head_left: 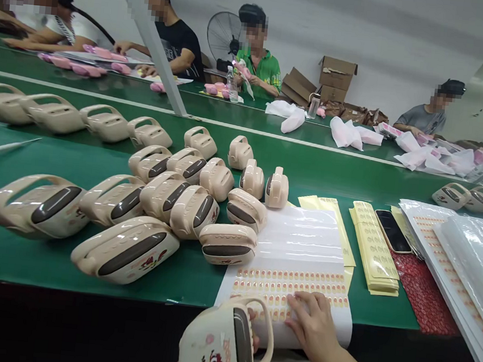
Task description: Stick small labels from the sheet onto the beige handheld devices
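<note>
Stickers [290, 275] ran in tight rows across a white sheet [300, 232], and right on them sat the right hand [317, 327], fingers bent and a little apart, tips down among the lower rows; whether they pinched one, you could not tell! Just beside it, the left hand [255, 341], mostly hidden, had a firm grip on a beige casing [209, 343], tilted in front of the green table [197, 285], handle to the right, dark panel and cartoon print on show. And what a crowd to the left: matching casings [126, 248] packed close, some touching the sheet! Over on the right lay a yellow sticker stack [374, 250], a phone [393, 231] and red bubble wrap [424, 295]. Across the way, a co-worker in green [269, 75] held up a pink item [241, 69].
</note>
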The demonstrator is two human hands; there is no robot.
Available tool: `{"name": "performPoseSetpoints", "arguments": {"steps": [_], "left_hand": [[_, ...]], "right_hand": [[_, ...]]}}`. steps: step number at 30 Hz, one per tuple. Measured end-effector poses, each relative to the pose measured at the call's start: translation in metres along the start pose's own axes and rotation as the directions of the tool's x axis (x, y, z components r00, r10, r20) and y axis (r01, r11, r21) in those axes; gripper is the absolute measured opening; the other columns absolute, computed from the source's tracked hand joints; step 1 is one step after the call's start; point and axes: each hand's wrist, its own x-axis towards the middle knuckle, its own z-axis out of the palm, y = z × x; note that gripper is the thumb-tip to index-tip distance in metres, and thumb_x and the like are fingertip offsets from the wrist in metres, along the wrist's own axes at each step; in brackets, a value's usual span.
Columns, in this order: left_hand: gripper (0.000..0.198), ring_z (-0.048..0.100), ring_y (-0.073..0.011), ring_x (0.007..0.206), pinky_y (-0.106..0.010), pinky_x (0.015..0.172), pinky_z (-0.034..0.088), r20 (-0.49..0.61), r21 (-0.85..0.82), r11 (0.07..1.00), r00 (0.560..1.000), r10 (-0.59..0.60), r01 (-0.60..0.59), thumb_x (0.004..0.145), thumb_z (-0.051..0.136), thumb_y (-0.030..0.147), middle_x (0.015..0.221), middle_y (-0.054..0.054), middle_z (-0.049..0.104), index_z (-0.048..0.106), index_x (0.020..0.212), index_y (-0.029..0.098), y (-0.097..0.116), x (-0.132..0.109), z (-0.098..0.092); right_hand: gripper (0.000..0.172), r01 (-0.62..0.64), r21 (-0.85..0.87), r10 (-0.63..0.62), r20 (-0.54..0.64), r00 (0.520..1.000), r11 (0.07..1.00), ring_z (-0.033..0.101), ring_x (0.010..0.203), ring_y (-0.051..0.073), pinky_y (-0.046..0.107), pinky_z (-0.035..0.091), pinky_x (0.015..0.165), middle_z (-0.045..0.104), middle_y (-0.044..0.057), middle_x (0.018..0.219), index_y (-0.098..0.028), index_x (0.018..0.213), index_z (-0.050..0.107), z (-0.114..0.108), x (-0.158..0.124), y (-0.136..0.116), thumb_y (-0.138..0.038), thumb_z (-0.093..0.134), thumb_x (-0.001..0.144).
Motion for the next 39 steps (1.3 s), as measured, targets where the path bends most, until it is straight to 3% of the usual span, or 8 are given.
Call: {"name": "performPoseSetpoints", "arguments": {"steps": [3, 8, 11, 14, 16, 25, 35, 39], "left_hand": [[0.085, 0.047, -0.0316, 0.117, -0.041, 0.096, 0.038, 0.228, -0.015, 0.999, 0.973, 0.033, -0.031, 0.057, 0.063, 0.064, 0.128, -0.011, 0.054, 0.047, 0.127, 0.020, -0.007, 0.004, 0.000], [0.060, 0.044, -0.0300, 0.120, -0.046, 0.097, 0.036, 0.082, -0.186, 0.909, 0.916, 0.393, -0.373, 0.083, 0.030, 0.060, 0.133, -0.010, 0.047, 0.038, 0.132, 0.026, -0.013, 0.018, 0.037], [0.050, 0.043, -0.0266, 0.122, -0.048, 0.100, 0.032, 0.041, -0.250, 0.874, 0.897, 0.440, -0.417, 0.088, 0.023, 0.053, 0.129, -0.003, 0.054, 0.038, 0.131, 0.034, -0.011, 0.034, 0.056], [0.050, 0.045, -0.0245, 0.120, -0.042, 0.102, 0.031, 0.045, -0.241, 0.888, 0.909, 0.414, -0.392, 0.089, 0.021, 0.051, 0.125, -0.004, 0.057, 0.045, 0.128, 0.029, -0.013, 0.043, 0.065], [0.051, 0.049, -0.0246, 0.118, -0.039, 0.100, 0.035, 0.031, -0.232, 0.901, 0.923, 0.383, -0.366, 0.090, 0.021, 0.049, 0.124, -0.007, 0.058, 0.049, 0.125, 0.025, -0.016, 0.046, 0.069], [0.049, 0.053, -0.0223, 0.113, -0.032, 0.094, 0.042, -0.002, -0.238, 0.917, 0.944, 0.329, -0.320, 0.091, 0.025, 0.044, 0.121, -0.010, 0.060, 0.055, 0.120, 0.019, -0.023, 0.049, 0.078], [0.044, 0.057, -0.0213, 0.108, -0.030, 0.093, 0.042, -0.084, -0.240, 0.915, 0.946, 0.313, -0.324, 0.089, 0.032, 0.042, 0.116, -0.011, 0.063, 0.060, 0.114, 0.019, -0.026, 0.049, 0.075], [0.046, 0.055, -0.0197, 0.111, -0.028, 0.096, 0.039, -0.071, -0.244, 0.920, 0.952, 0.297, -0.305, 0.090, 0.030, 0.043, 0.116, -0.012, 0.063, 0.059, 0.115, 0.017, -0.026, 0.049, 0.072]], "right_hand": [[0.022, -0.014, 0.084, 0.017, -0.036, 0.999, 0.996, 0.054, 0.078, 0.020, 0.033, 0.047, 0.066, 0.062, 0.007, 0.091, -0.022, 0.101, 0.060, 0.002, 0.005, -0.005, -0.014, 0.054, 0.082], [0.014, -0.138, 0.388, 0.145, 0.013, 0.989, 0.911, 0.057, 0.076, 0.019, 0.032, 0.051, 0.065, 0.059, 0.005, 0.080, -0.022, 0.074, 0.060, -0.008, 0.009, -0.004, -0.012, 0.052, 0.081], [0.013, -0.284, 0.632, 0.315, 0.066, 0.947, 0.720, 0.061, 0.085, 0.021, 0.033, 0.054, 0.068, 0.061, 0.007, 0.085, -0.022, 0.073, 0.063, -0.027, 0.020, -0.006, -0.022, 0.054, 0.082], [0.016, -0.280, 0.808, 0.393, 0.066, 0.917, 0.518, 0.059, 0.098, 0.025, 0.036, 0.054, 0.073, 0.061, 0.010, 0.100, -0.021, 0.071, 0.065, -0.041, 0.038, -0.020, -0.030, 0.056, 0.081], [0.018, -0.254, 0.844, 0.419, 0.039, 0.907, 0.472, 0.057, 0.104, 0.026, 0.040, 0.052, 0.080, 0.060, 0.010, 0.105, -0.021, 0.069, 0.066, -0.042, 0.049, -0.032, -0.033, 0.058, 0.080], [0.014, -0.213, 0.716, 0.414, -0.116, 0.903, 0.664, 0.054, 0.100, 0.024, 0.037, 0.049, 0.080, 0.058, 0.008, 0.102, -0.023, 0.067, 0.065, -0.033, 0.059, -0.047, -0.026, 0.058, 0.079], [0.020, -0.174, 0.714, 0.479, -0.249, 0.842, 0.678, 0.055, 0.093, 0.022, 0.037, 0.046, 0.079, 0.059, 0.007, 0.094, -0.022, 0.062, 0.060, -0.032, 0.065, -0.059, -0.022, 0.052, 0.080], [0.015, -0.089, 0.660, 0.392, -0.327, 0.860, 0.746, 0.053, 0.090, 0.020, 0.035, 0.047, 0.074, 0.057, 0.005, 0.092, -0.022, 0.067, 0.058, -0.032, 0.068, -0.060, -0.015, 0.053, 0.079]]}}
